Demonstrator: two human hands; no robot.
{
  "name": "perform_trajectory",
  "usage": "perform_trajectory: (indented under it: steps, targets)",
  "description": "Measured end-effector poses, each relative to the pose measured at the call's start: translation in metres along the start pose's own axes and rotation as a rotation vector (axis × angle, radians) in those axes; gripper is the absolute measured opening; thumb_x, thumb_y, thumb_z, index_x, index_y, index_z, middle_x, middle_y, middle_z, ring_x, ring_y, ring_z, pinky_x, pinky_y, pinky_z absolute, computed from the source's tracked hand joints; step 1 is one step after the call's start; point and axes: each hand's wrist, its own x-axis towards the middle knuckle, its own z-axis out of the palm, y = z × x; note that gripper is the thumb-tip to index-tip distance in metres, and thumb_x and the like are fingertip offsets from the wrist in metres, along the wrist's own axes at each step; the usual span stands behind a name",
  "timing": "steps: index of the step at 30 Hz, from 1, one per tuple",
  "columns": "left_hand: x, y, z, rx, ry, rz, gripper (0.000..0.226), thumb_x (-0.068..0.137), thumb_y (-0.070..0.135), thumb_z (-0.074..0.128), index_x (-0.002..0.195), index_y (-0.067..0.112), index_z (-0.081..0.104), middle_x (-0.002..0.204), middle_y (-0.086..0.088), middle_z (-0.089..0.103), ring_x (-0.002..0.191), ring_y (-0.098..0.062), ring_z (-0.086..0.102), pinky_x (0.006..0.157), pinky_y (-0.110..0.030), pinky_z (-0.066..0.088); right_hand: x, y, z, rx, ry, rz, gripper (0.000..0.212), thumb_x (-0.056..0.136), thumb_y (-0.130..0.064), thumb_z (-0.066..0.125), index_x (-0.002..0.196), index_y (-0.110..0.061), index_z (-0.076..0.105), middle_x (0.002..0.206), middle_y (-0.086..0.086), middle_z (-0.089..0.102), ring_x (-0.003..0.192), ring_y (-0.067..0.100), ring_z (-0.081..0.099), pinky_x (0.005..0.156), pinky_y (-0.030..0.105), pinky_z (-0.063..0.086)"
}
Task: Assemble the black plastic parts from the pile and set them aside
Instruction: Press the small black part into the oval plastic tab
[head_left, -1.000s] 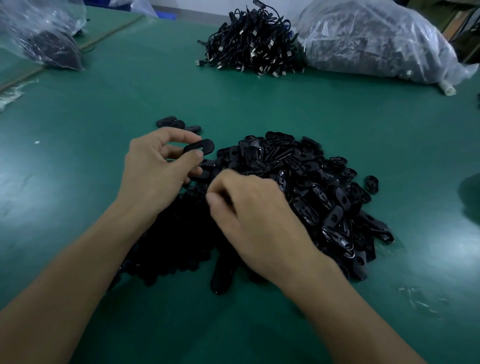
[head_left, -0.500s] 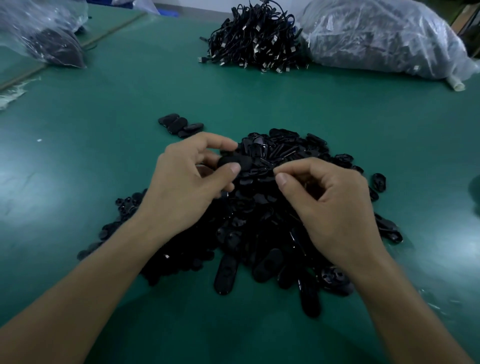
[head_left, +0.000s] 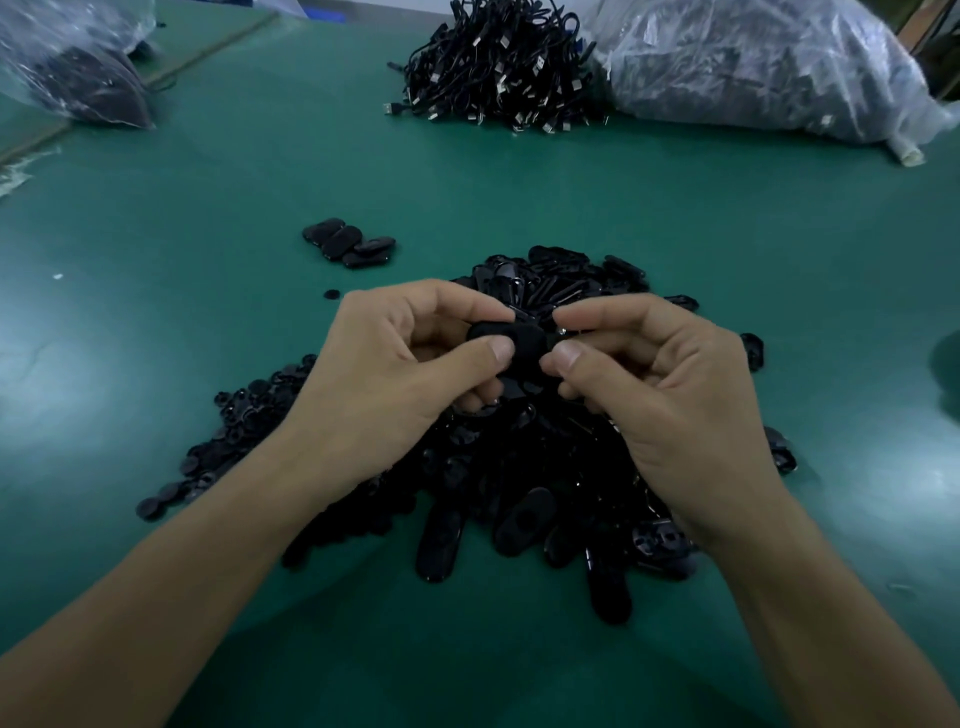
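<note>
A big pile of black plastic parts (head_left: 524, 467) lies on the green table in front of me. Above it my left hand (head_left: 395, 384) pinches a black oval part (head_left: 511, 340) between thumb and fingers. My right hand (head_left: 660, 395) pinches a small dark piece (head_left: 563, 335) against the oval part's right end; that piece is mostly hidden by my fingertips. A small group of black oval parts (head_left: 349, 242) lies apart on the table beyond the pile, to the left.
A heap of black cables with metal plugs (head_left: 498, 67) sits at the back. Clear plastic bags lie at the back right (head_left: 753, 62) and back left (head_left: 72, 67). One tiny black piece (head_left: 331, 294) lies loose near my left hand.
My right hand has come up from the pile with a small piece and met my left hand. Both hands now hold their parts together above the pile.
</note>
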Motion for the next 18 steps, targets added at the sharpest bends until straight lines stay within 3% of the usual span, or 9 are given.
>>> perform_trajectory:
  steps: [5,9,18]
  targets:
    - [0.0003,0.0012,-0.0023,-0.077,-0.023,-0.011,0.014,0.080,0.020,0.079,0.093,0.026,0.078,0.077,-0.006,0.076,0.064,-0.014,0.072,0.060,-0.020,0.056,-0.0001,0.0004,-0.0019,0.067,-0.033,0.055,0.014,0.086,-0.006,0.075,0.089,-0.019,0.073,0.080,0.005,0.077,0.064,0.010,0.068,0.060,0.017,0.052]
    - [-0.0001,0.0032,-0.0026,-0.113,-0.029,-0.013,0.015,0.079,0.020,0.079,0.093,0.024,0.079,0.075,-0.006,0.075,0.063,-0.014,0.072,0.059,-0.020,0.056,0.0003,0.0000,-0.0016,0.204,-0.043,0.102,0.009,0.077,-0.019,0.078,0.086,-0.020,0.078,0.080,0.010,0.076,0.064,0.013,0.067,0.059,0.018,0.052]
    - [-0.0011,0.0069,-0.0031,-0.159,-0.053,0.000,0.019,0.076,0.013,0.083,0.092,0.022,0.080,0.068,-0.006,0.072,0.062,-0.014,0.071,0.059,-0.020,0.056,0.0008,-0.0007,-0.0031,0.254,-0.057,0.146,0.015,0.078,-0.014,0.075,0.090,-0.022,0.079,0.080,0.009,0.076,0.063,0.012,0.066,0.058,0.018,0.050]
